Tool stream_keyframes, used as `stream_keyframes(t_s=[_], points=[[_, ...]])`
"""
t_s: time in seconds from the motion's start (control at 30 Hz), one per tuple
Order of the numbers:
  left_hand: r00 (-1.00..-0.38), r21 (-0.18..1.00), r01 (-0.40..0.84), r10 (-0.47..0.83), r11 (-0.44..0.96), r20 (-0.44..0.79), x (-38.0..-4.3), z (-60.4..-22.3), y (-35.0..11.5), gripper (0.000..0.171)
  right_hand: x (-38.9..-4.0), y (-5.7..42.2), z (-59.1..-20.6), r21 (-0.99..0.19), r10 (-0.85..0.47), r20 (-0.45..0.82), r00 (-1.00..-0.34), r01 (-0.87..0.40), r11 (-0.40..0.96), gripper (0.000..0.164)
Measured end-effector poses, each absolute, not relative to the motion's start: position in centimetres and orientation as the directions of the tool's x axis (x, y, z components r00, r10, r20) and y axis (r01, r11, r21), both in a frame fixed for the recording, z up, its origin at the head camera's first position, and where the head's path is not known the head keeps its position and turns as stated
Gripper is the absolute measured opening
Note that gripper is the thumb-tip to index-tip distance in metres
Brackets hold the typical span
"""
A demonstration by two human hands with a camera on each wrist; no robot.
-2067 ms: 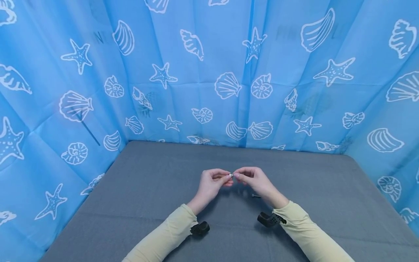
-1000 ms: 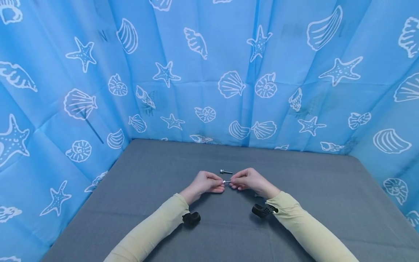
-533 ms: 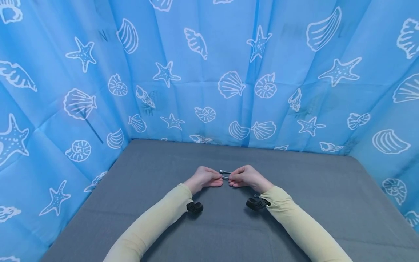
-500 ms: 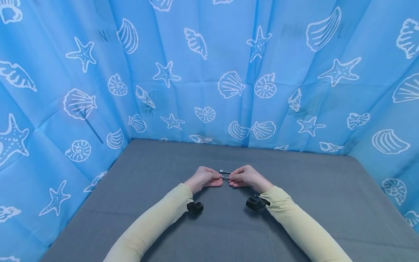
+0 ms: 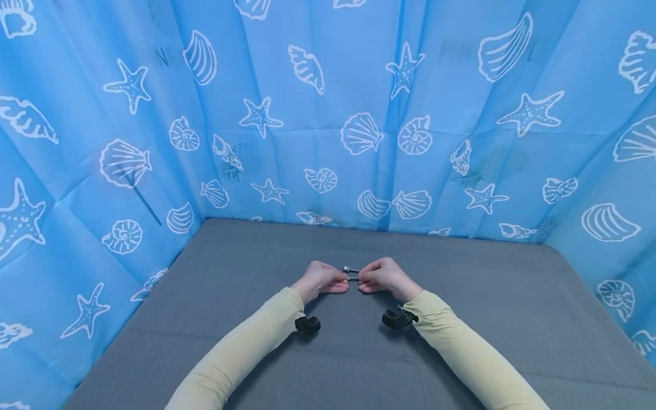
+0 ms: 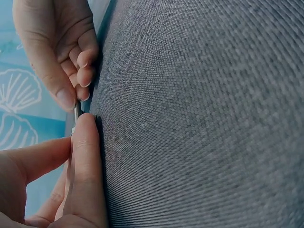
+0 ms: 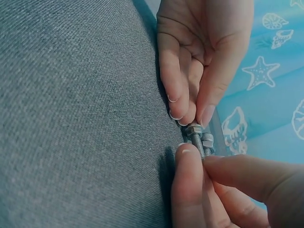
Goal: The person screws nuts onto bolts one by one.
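Note:
Between my two hands a metal bolt lies sideways, low over the grey tabletop. A hex nut sits on it near the left fingertips. My left hand pinches the nut end with thumb and finger. My right hand pinches the threaded shank, thumb against finger, hiding its far end. Right behind, a second bolt with a round knurled head lies nearly parallel on the table, its tip hidden by the right fingers. In the left wrist view a short stretch of shank shows between both hands.
Grey cloth covers the table. A small metal piece peeks out beside the right sleeve, mostly hidden. Black wrist-camera mounts hang under both cuffs. A blue curtain with white shells stands around the back and sides.
The second bolt, out of sight at first, now shows behind the hands. Since one second ago both hands have shifted slightly forward, bringing the held bolt close alongside it.

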State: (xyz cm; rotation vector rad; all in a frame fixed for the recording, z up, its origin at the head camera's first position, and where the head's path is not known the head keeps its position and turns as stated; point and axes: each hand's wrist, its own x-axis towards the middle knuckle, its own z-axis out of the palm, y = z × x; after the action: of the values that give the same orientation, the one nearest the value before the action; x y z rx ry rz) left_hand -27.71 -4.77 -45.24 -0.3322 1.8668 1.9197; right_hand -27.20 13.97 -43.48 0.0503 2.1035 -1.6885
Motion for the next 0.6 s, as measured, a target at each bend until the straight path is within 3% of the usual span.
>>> stream_keyframes(t_s=[0.3, 0.6], points=[[-0.86, 0.865, -0.501, 0.138, -0.036, -0.492, -27.2, -45.2, -5.2, 0.014, -26.5, 14.4, -43.1, -0.942, -0.295, -0.318, -0.901, 0.263, 0.21, 0.027], [-0.842, 0.879, -0.474, 0.261, 0.058, -0.472, -26.5, -44.6, -6.1, 0.022, -25.1, 17.5, -41.2, -0.952, -0.382, -0.262, -0.886, 0.171, 0.255, 0.041]])
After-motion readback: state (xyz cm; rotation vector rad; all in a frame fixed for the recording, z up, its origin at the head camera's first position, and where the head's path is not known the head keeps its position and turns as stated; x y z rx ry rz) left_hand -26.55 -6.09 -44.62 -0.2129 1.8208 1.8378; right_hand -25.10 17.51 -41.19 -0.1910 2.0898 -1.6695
